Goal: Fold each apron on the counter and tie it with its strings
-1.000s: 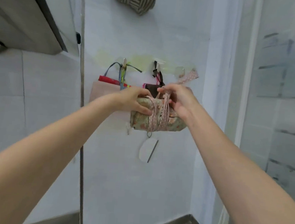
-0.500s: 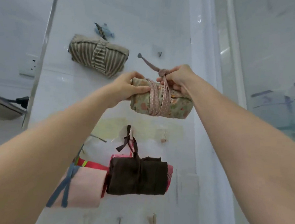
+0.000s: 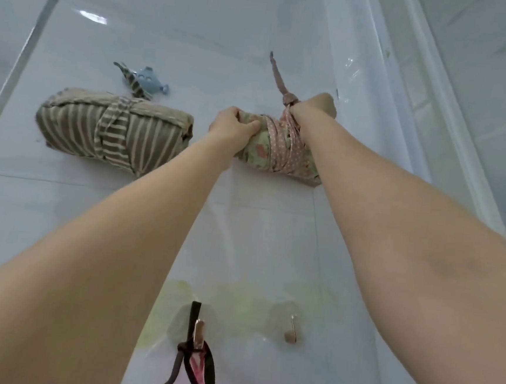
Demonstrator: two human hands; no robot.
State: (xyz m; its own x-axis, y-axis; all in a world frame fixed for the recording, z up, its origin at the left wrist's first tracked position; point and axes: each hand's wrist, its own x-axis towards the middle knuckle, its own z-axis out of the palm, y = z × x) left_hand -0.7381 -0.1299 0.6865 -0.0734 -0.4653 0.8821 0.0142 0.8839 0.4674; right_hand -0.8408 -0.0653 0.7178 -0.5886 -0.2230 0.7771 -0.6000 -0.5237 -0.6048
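A home utility corner: glossy white tiled wall [image 3: 241, 236] with stick-on hooks [image 3: 293, 333] holding bundled aprons [image 3: 113, 127].

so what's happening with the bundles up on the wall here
A person is holding a rolled floral apron, tied with its pink dotted strings, high against the white wall. The left hand grips its left end while the right hand holds the knotted string at the top. A striped apron bundle already hangs beside it on a blue hook.
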